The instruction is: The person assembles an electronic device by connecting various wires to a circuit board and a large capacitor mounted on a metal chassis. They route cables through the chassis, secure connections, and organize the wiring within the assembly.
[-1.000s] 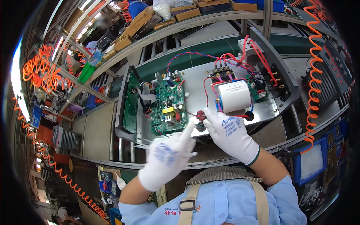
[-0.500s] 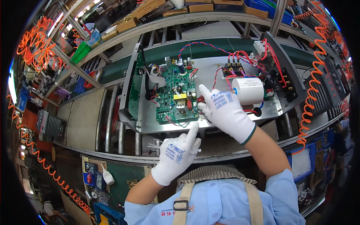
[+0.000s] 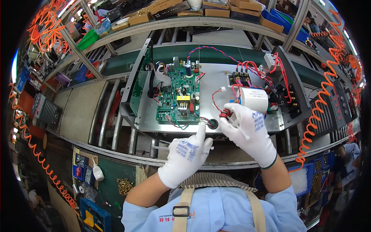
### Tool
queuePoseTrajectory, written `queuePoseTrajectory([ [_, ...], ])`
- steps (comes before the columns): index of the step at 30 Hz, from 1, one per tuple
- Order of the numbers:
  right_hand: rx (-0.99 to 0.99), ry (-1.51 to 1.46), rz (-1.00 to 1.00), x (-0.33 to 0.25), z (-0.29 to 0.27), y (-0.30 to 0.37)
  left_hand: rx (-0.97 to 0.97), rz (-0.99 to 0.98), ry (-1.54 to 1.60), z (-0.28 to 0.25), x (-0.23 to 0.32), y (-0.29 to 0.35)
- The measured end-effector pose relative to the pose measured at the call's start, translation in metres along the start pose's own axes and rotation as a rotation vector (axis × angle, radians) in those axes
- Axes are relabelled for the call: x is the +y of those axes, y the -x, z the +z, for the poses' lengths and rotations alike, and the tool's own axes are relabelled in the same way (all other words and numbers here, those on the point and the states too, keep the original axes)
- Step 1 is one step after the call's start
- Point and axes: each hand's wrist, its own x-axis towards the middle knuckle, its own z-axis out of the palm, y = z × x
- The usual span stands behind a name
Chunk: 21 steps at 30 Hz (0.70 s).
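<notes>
My right hand (image 3: 250, 129), in a white glove, pinches a small bundle of red and black wires (image 3: 225, 113) above the metal chassis (image 3: 210, 73). From the bundle a twisted lead rises to a white connector (image 3: 223, 89). My left hand (image 3: 184, 157), also gloved, is at the chassis's front edge. Its index finger points up beside a dark round grommet (image 3: 212, 123) with wires through it. The other fingers are curled, with thin white strips like cable ties (image 3: 159, 147) sticking out on the left. A green circuit board (image 3: 170, 101) and a white cylindrical capacitor (image 3: 253, 99) sit on the chassis.
The chassis lies on a roller conveyor (image 3: 113, 112). Orange coiled air hoses (image 3: 326, 100) hang on both sides. Behind runs a shelf with cardboard boxes (image 3: 216, 12). Near left are a white bottle (image 3: 98, 171), brass screws (image 3: 124, 186) and a blue bin (image 3: 94, 216).
My right hand has moved right and toward me from the board's edge, now pinching the red and black wires, and the grommet shows. My left hand has stayed near the front edge.
</notes>
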Motion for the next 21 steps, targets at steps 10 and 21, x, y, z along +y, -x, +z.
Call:
queuePoseTrajectory([
  [10, -0.303, -0.157, 0.041, 0.009, -0.005, -0.004, 0.175, -0.002, 0.102, 0.011, 0.010, -0.020],
  [21, -0.330, 0.060, -0.078, 0.013, 0.019, -0.019, 0.197, -0.119, 0.121, 0.016, -0.029, 0.008],
])
